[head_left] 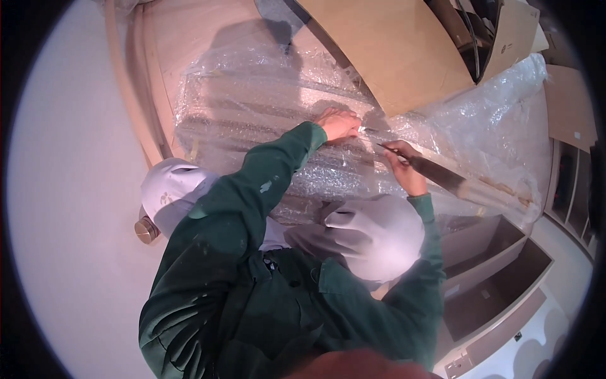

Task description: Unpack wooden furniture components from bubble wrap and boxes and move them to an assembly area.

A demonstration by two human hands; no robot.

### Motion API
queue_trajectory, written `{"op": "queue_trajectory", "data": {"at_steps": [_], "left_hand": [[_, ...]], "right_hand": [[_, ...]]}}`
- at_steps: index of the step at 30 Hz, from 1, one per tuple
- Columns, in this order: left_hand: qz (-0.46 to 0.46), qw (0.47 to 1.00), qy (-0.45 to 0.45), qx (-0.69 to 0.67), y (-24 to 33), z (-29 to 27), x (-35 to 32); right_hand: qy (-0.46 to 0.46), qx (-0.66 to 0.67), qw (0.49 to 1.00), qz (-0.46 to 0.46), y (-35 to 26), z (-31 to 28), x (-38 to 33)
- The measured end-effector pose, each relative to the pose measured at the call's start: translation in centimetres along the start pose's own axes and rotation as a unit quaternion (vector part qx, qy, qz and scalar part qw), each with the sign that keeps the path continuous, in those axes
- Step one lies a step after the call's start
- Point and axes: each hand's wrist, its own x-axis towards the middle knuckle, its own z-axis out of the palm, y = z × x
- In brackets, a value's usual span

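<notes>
Clear bubble wrap lies in front of me over long, flat pieces that show through it. My left hand rests on it near the middle, its fingers bent and pinched together at the wrap. To the right, my right hand is closed round a slim dark tool with a narrow tip, perhaps a knife. That tip points left toward my left fingertips, a short way apart from them, just over the wrap. The tool's handle is mostly hidden in my fingers.
A large cardboard sheet leans in from the far side, beside an open cardboard box. Open drawer-like boxes stand at my right. Long wooden strips run along the left, and a brass-coloured round object lies beside my left knee.
</notes>
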Motion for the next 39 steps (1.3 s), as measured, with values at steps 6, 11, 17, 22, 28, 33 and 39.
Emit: {"op": "queue_trajectory", "data": {"at_steps": [6, 11, 17, 22, 28, 33, 39], "left_hand": [[-0.049, 0.998, 0.027, -0.01, 0.5, -0.6, 1.2], [-0.009, 0.999, 0.012, -0.039, -0.2, -1.3, -0.2], [-0.006, 0.998, 0.059, 0.006, -1.5, 0.4, 0.1], [-0.08, 0.997, 0.003, 0.019, -0.2, -0.7, 2.5], [-0.026, 0.994, -0.094, -0.055, -1.2, -3.1, 2.8], [0.148, 0.985, -0.08, -0.032, 9.0, -5.0, 7.0], [0.359, 0.927, -0.1, 0.045, 23.9, 0.1, 18.1]], "right_hand": [[-0.068, -0.178, 0.974, -0.121, 0.3, 3.1, 3.3], [-0.029, -0.341, 0.902, -0.263, 2.4, 5.8, 5.5], [-0.093, -0.368, 0.903, -0.2, 2.7, -0.4, 3.9], [-0.046, -0.299, 0.921, -0.245, 5.4, -3.2, 3.0], [0.242, 0.224, 0.941, 0.074, 4.0, -6.4, -1.4], [0.544, 0.214, 0.792, 0.175, 8.7, -9.9, -10.1], [0.615, 0.191, 0.726, 0.242, 9.1, -10.4, -14.8]]}}
